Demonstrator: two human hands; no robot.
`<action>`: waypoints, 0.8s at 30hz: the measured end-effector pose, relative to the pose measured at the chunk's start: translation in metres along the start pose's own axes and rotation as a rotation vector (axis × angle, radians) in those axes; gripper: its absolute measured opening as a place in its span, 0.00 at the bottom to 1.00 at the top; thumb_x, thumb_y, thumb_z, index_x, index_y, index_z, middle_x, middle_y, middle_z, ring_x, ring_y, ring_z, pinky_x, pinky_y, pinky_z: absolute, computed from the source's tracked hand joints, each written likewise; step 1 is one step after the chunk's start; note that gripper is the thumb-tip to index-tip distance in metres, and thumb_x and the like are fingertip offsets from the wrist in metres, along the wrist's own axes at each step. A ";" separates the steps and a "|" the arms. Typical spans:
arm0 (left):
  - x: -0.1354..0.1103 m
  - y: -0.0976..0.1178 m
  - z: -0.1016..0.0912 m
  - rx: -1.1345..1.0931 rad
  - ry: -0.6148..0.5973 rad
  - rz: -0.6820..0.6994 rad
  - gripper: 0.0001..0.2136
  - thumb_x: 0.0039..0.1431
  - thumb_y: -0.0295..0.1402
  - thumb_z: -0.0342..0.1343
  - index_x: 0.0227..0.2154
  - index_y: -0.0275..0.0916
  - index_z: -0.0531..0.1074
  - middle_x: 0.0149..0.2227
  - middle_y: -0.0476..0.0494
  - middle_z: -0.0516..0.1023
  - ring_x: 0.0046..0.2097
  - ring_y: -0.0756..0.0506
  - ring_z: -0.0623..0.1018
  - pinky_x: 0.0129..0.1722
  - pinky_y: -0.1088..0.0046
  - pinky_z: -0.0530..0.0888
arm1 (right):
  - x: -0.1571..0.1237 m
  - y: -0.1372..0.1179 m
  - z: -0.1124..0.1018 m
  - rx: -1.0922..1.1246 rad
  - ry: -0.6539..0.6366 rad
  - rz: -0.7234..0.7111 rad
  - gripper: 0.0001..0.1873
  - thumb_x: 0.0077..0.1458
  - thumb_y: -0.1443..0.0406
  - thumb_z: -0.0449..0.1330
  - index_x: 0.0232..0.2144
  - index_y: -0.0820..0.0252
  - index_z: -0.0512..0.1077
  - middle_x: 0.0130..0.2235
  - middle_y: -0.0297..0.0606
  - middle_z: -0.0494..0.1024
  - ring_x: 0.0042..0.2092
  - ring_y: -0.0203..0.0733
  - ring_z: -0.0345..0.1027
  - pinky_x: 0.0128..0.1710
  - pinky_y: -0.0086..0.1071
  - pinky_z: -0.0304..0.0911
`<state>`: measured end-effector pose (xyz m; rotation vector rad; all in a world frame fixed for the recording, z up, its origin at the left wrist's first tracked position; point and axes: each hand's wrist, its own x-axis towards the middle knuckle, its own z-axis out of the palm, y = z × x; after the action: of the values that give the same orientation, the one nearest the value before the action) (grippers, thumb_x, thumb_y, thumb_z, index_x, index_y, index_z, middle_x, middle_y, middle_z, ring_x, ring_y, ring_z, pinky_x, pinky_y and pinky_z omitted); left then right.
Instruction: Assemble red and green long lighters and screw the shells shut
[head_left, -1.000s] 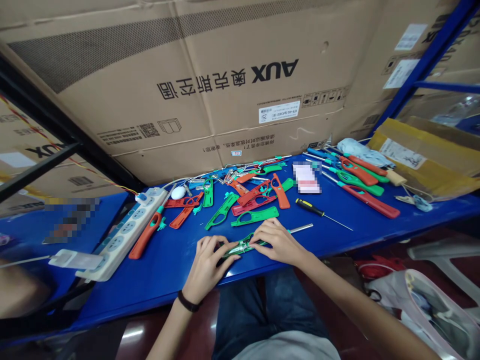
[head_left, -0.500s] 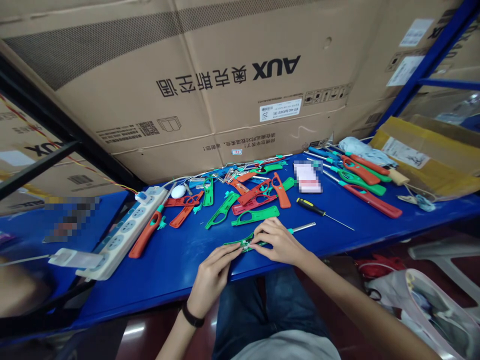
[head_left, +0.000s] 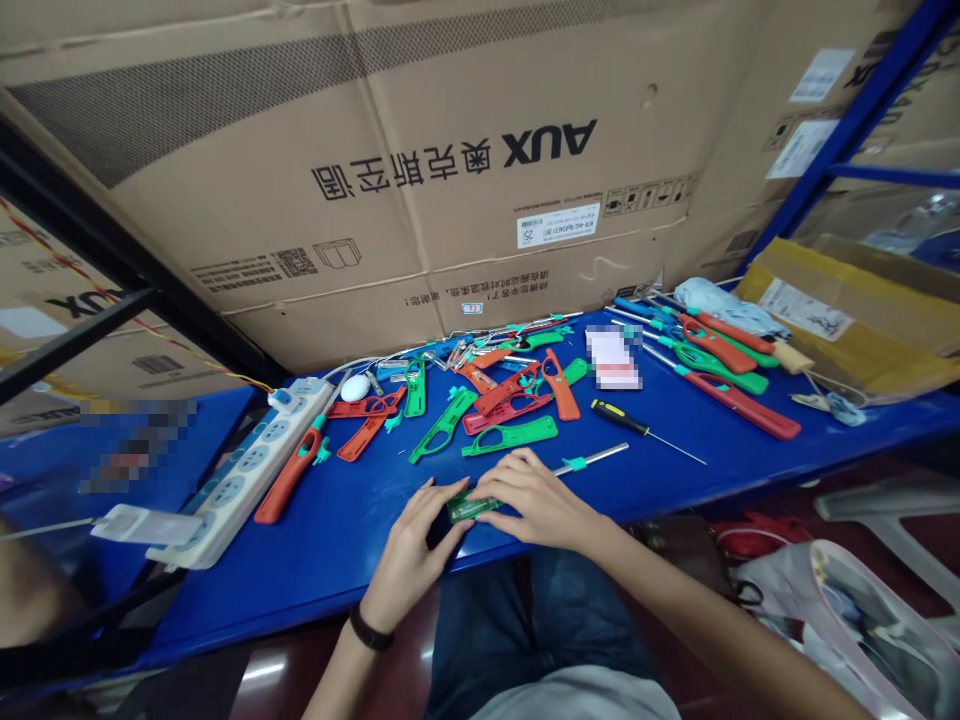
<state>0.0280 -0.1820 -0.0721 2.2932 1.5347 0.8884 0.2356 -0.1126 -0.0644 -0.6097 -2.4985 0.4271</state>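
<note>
Left hand (head_left: 411, 550), a dark band (head_left: 370, 630) at its wrist, pinches one end of a green casing (head_left: 460, 508) between thumb and fingertips near the front edge of a blue table (head_left: 322, 535), while the right hand (head_left: 538, 503) closes over the casing's middle, thumb and fingers pressing on it. Much of the casing is hidden beneath the right hand, beyond which a metal tube (head_left: 606, 455) with a teal collar (head_left: 574, 464) points toward the table's right edge. Loose green and orange-red shells (head_left: 517, 435), some overlapping, lie between the hands and the back edge, where a large AUX carton (head_left: 450, 90) stands upright. Right of the shells rests a black-and-yellow screwdriver (head_left: 619, 416), its shaft aimed toward the front right corner. Long-necked lighters (head_left: 724, 346) crowd the back right corner beside a yellow-taped box (head_left: 870, 340). Along the left edge runs a white power strip (head_left: 251, 458), an orange lighter (head_left: 288, 476) just beside it.
</note>
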 end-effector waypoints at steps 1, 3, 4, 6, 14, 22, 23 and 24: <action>0.000 -0.001 0.001 -0.004 0.006 0.007 0.19 0.61 0.37 0.54 0.55 0.46 0.64 0.50 0.44 0.76 0.52 0.42 0.75 0.57 0.55 0.67 | 0.003 -0.002 0.002 -0.008 -0.032 -0.003 0.09 0.60 0.62 0.57 0.42 0.58 0.72 0.41 0.37 0.78 0.45 0.39 0.66 0.48 0.37 0.53; 0.001 -0.002 0.002 -0.018 0.012 0.014 0.18 0.61 0.36 0.54 0.54 0.46 0.65 0.49 0.44 0.77 0.51 0.43 0.76 0.57 0.54 0.67 | 0.008 -0.005 0.006 -0.017 -0.073 -0.009 0.09 0.61 0.63 0.56 0.42 0.58 0.72 0.39 0.37 0.78 0.44 0.39 0.65 0.48 0.36 0.53; 0.002 -0.002 0.003 -0.024 0.011 0.017 0.18 0.61 0.36 0.54 0.54 0.45 0.65 0.48 0.44 0.77 0.50 0.43 0.76 0.58 0.54 0.66 | 0.010 -0.005 0.007 -0.018 -0.081 -0.014 0.09 0.61 0.64 0.55 0.42 0.58 0.72 0.39 0.37 0.78 0.44 0.39 0.65 0.48 0.36 0.54; 0.002 -0.002 0.004 -0.033 0.010 0.022 0.18 0.61 0.35 0.54 0.53 0.45 0.65 0.47 0.45 0.77 0.49 0.44 0.76 0.58 0.53 0.65 | 0.011 -0.005 0.007 -0.013 -0.082 -0.019 0.09 0.62 0.64 0.54 0.42 0.58 0.73 0.40 0.37 0.78 0.44 0.40 0.65 0.48 0.36 0.54; 0.002 -0.004 0.003 -0.032 0.038 0.044 0.15 0.60 0.35 0.55 0.50 0.43 0.68 0.45 0.44 0.78 0.46 0.45 0.78 0.57 0.53 0.67 | 0.008 -0.004 0.012 -0.054 -0.085 -0.052 0.11 0.63 0.65 0.54 0.45 0.57 0.73 0.41 0.36 0.79 0.45 0.39 0.65 0.48 0.36 0.54; -0.010 0.013 -0.001 0.170 0.033 0.064 0.25 0.63 0.35 0.52 0.62 0.44 0.53 0.57 0.40 0.69 0.58 0.42 0.69 0.60 0.52 0.63 | -0.012 -0.010 -0.015 -0.026 0.212 0.124 0.15 0.63 0.68 0.50 0.49 0.54 0.70 0.47 0.38 0.78 0.48 0.41 0.66 0.51 0.41 0.56; -0.013 0.017 0.000 0.205 0.012 0.077 0.27 0.64 0.35 0.50 0.63 0.43 0.50 0.59 0.39 0.67 0.60 0.42 0.67 0.60 0.53 0.62 | -0.016 -0.011 -0.019 -0.022 0.242 0.139 0.15 0.62 0.69 0.50 0.48 0.54 0.71 0.46 0.38 0.78 0.47 0.42 0.67 0.50 0.42 0.57; -0.015 0.022 0.001 0.239 -0.022 0.093 0.28 0.64 0.35 0.49 0.64 0.42 0.47 0.60 0.39 0.65 0.61 0.42 0.65 0.61 0.54 0.61 | -0.019 -0.012 -0.022 -0.023 0.253 0.135 0.15 0.62 0.70 0.50 0.46 0.54 0.72 0.45 0.39 0.78 0.47 0.42 0.68 0.50 0.42 0.57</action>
<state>0.0409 -0.2044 -0.0672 2.5492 1.6139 0.7327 0.2586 -0.1284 -0.0493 -0.7934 -2.2328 0.3481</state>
